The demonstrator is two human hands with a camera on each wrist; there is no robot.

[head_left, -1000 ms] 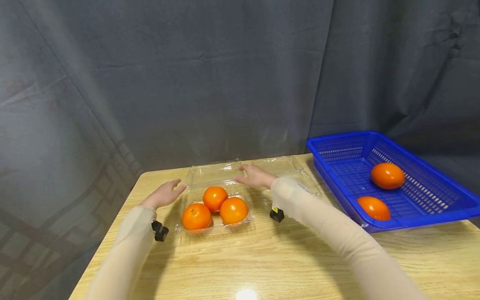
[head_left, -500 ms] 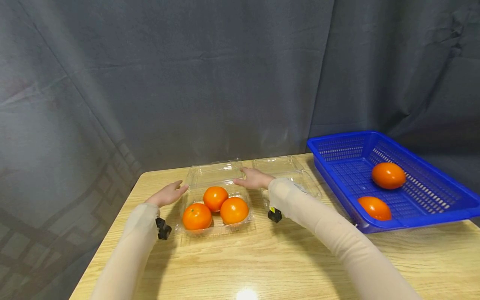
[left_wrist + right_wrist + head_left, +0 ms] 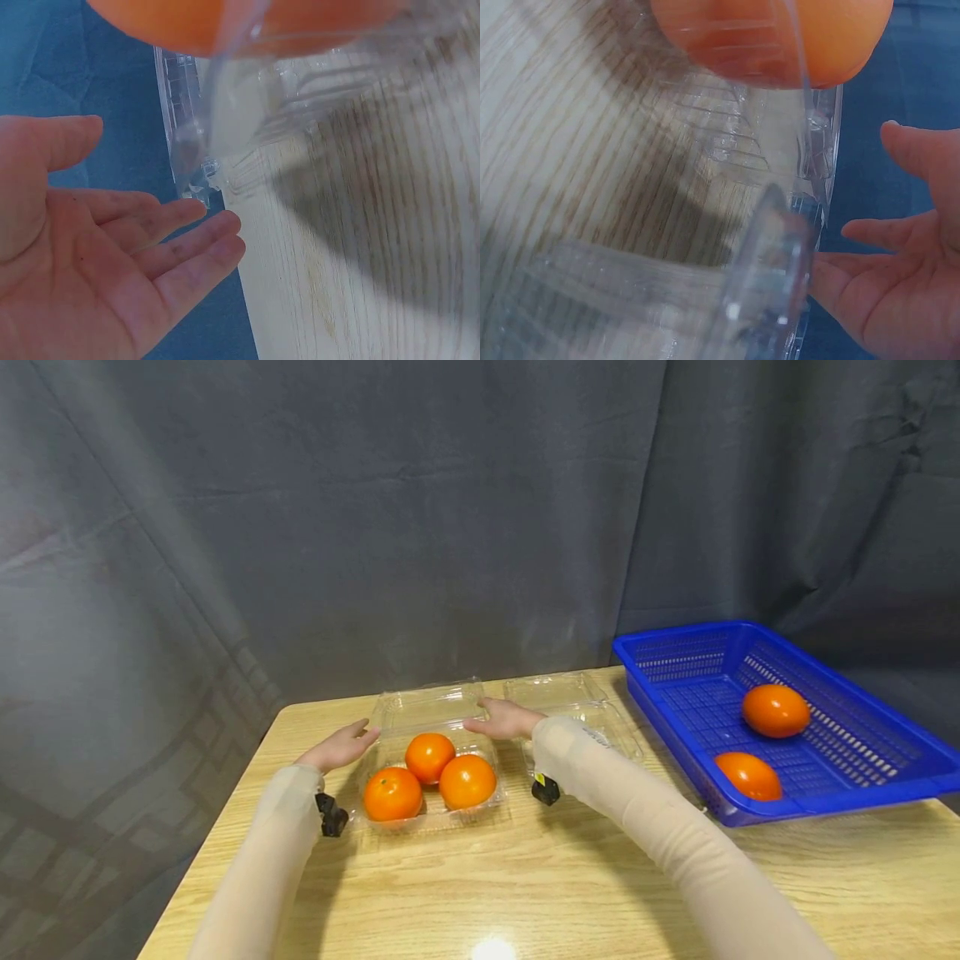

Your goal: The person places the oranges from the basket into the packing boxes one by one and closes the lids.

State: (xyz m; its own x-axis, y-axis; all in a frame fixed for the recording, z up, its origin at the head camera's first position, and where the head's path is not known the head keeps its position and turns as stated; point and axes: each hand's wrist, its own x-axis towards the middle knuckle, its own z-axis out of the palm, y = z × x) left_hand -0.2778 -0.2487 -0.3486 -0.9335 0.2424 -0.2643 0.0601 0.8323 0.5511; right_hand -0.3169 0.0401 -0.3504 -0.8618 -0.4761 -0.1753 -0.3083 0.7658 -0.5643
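A clear plastic clamshell box (image 3: 429, 708) lies unfolded on the table, its lid laid back. In its near half sit several oranges: one at the left (image 3: 393, 793), one at the back (image 3: 431, 758) and one at the right (image 3: 468, 781). Beside the box's left edge, near the hinge, my left hand (image 3: 339, 749) is held with fingers extended. My right hand (image 3: 507, 719) reaches to the right edge with straight fingers, overlapping the box's side in the head view. Both wrist views show palms with nothing in them, fingertips close to the plastic edge (image 3: 171, 120).
A second clear box (image 3: 553, 690) lies unfolded to the right, partly behind my right forearm. Further right stands a blue plastic basket (image 3: 675, 745) holding two oranges (image 3: 776, 711). A dark curtain (image 3: 450, 527) hangs behind the wooden table (image 3: 450, 893).
My left hand has shifted slightly right, and my right hand slightly left, both closer in on the box. The boxes and oranges have stayed in place.
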